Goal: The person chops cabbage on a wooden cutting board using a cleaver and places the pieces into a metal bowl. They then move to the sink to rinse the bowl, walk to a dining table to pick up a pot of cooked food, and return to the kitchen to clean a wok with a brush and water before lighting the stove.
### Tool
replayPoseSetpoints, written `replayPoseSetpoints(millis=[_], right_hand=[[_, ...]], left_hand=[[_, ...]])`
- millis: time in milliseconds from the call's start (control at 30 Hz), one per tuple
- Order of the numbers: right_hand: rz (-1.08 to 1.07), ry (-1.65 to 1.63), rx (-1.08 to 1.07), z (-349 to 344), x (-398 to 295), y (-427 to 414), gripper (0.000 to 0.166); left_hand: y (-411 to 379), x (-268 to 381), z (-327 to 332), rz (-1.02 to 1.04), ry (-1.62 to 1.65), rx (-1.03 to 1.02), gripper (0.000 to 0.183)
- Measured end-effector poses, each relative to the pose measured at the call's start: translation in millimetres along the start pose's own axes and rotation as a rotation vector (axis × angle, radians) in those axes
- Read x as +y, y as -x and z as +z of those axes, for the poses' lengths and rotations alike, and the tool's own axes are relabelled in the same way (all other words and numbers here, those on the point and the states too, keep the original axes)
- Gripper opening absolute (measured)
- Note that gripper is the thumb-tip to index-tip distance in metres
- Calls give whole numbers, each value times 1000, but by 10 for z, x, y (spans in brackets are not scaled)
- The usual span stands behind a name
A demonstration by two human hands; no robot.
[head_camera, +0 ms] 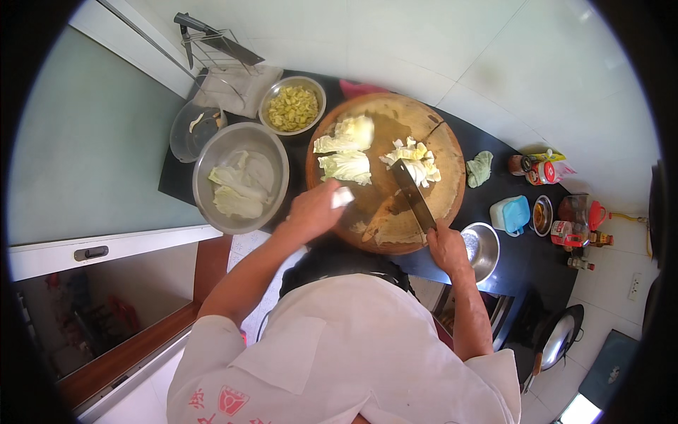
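Observation:
My right hand (449, 247) grips the handle of a cleaver (414, 195), whose blade lies across the right part of a round wooden chopping board (439, 212). The blade's far end touches a pile of cut cabbage (416, 160). My left hand (317, 208) is over the board's near left edge, with a small white piece (342, 197) at its fingers; it looks like cabbage, but is blurred. Beyond that hand, pale cabbage leaves (345, 166) lie on the board. More leaves (238, 199) are in a large steel bowl (283, 175) to the left.
A steel bowl of chopped yellow-green vegetable (293, 108) stands behind the large bowl, near a knife rack (222, 45). To the right are a green cloth (479, 169), an empty steel bowl (484, 252), a blue-lidded container (510, 214) and several jars. A wok (559, 339) sits farther right.

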State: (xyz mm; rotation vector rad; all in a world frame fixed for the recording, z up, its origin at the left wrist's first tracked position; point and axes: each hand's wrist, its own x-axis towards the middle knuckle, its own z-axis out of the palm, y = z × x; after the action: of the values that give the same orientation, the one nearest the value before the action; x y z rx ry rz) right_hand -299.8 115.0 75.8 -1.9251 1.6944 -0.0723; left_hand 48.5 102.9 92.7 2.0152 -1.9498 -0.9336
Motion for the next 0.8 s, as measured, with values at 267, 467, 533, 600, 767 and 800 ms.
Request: replayPoseSetpoints(millis=[267,467,533,600,767,800], right_hand=[[-12,-41,-22,-66,111,75,25],[11,-117,-17,-79,110,219,26],[12,-115,-12,-104,71,242,26],[20,-123,-10,-163,-11,279,25],[23,-48,-42,-179,-48,297,24],[25,-39,-44,-177,-50,294,24]], left_hand=[[-424,776,735,203,-184,137,72],[-405,409,1034,416,-114,295,48],[-396,374,1065,401,-85,281,36],[-388,398,1115,409,-57,345,31],[-394,479,1200,391,-38,469,29],[-407,493,1213,385,-39,476,28]])
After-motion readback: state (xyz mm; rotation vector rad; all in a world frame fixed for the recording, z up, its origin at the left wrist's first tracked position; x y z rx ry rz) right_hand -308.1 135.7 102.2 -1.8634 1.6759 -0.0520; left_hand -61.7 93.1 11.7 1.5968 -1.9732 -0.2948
